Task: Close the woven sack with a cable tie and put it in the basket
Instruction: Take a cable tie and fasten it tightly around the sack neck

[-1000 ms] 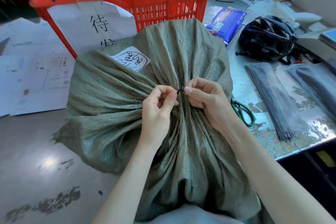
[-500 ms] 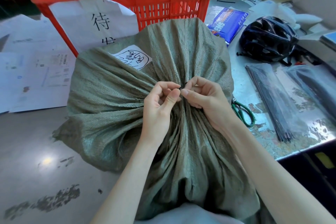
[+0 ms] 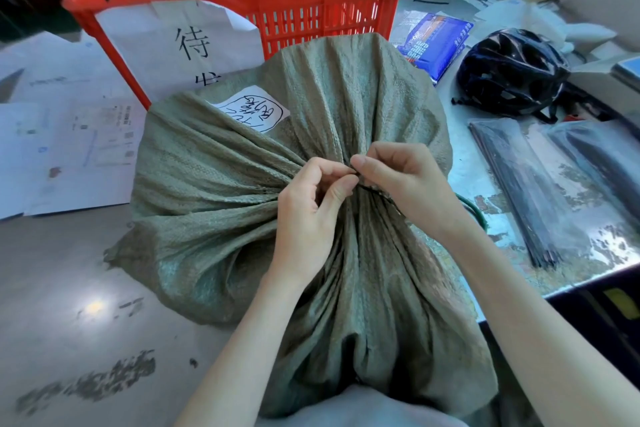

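A full grey-green woven sack [image 3: 214, 191] with a white handwritten label lies on the table in front of me, its mouth gathered into tight pleats at the centre. A thin black cable tie [image 3: 375, 193] runs around the gathered neck. My left hand [image 3: 308, 215] pinches the tie at the neck between thumb and fingers. My right hand [image 3: 401, 180] meets it from the right, its fingertips closed on the same tie. The tie's head is hidden between my fingertips. The red plastic basket [image 3: 332, 3] stands right behind the sack, with a paper sign taped to its front.
Green-handled scissors [image 3: 472, 210] peek out beside my right wrist. Two clear bags of black cable ties [image 3: 526, 191] lie on the right of the table, behind them a black helmet [image 3: 512, 71] and a blue packet [image 3: 434, 42]. Papers [image 3: 62, 149] cover the left.
My two hands have closed in on each other at the sack's neck; the fingertips now touch over the tie, and a stretch of the tie shows under my right hand.
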Demonstrator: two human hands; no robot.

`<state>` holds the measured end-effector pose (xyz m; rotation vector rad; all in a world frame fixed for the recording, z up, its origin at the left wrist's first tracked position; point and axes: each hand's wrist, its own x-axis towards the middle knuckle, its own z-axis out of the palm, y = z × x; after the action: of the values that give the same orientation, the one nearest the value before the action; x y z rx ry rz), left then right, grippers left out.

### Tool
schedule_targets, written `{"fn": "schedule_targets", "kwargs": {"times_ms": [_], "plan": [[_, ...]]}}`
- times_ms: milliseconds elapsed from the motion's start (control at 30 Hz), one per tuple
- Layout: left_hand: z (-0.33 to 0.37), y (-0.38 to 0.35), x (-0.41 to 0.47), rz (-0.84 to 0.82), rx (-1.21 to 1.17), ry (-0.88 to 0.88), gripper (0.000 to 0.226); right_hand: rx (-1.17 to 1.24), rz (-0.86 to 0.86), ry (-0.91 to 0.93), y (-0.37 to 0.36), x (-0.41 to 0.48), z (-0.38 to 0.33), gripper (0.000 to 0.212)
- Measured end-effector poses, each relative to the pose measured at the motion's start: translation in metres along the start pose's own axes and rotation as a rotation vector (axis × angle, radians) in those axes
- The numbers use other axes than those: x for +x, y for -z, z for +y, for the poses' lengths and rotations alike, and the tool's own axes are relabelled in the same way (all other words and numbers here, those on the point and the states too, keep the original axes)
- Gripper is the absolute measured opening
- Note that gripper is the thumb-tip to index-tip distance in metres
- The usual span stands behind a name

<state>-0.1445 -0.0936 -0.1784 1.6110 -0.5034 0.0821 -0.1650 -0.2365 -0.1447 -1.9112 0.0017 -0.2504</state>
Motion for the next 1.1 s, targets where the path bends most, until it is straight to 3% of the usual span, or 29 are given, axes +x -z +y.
{"fn": "schedule_targets", "kwargs": {"times_ms": [67, 167, 300, 567, 833, 1000, 1100], "plan": [[0.001, -0.001, 0.0, -0.005, 0.06, -0.035, 0.008, -0.031, -0.008, 0.01, 0.001, -0.002, 0.0, 0.04], [0.004, -0.002, 0.001, -0.028, 0.219, -0.141, 0.002, 0.112, 0.054, 0.006, 0.004, -0.004, -0.001, 0.038], [0.009, -0.005, 0.007, -0.035, 0.325, -0.248, 0.01, 0.236, 0.116, 0.014, 0.005, -0.004, -0.005, 0.041], [0.008, -0.002, 0.019, -0.06, 0.581, -0.399, 0.014, 0.729, 0.219, -0.063, 0.017, 0.0, -0.01, 0.032], [-0.01, 0.015, 0.02, -0.114, 0.747, -0.348, 0.008, 1.251, 0.381, -0.145, 0.042, 0.017, -0.031, 0.049], [-0.013, 0.017, 0.02, -0.158, 0.762, -0.334, 0.008, 1.409, 0.392, -0.12, 0.049, 0.021, -0.035, 0.032], [-0.016, 0.021, 0.019, -0.181, 0.735, -0.312, 0.009, 1.447, 0.386, -0.103, 0.052, 0.022, -0.035, 0.034]]}}
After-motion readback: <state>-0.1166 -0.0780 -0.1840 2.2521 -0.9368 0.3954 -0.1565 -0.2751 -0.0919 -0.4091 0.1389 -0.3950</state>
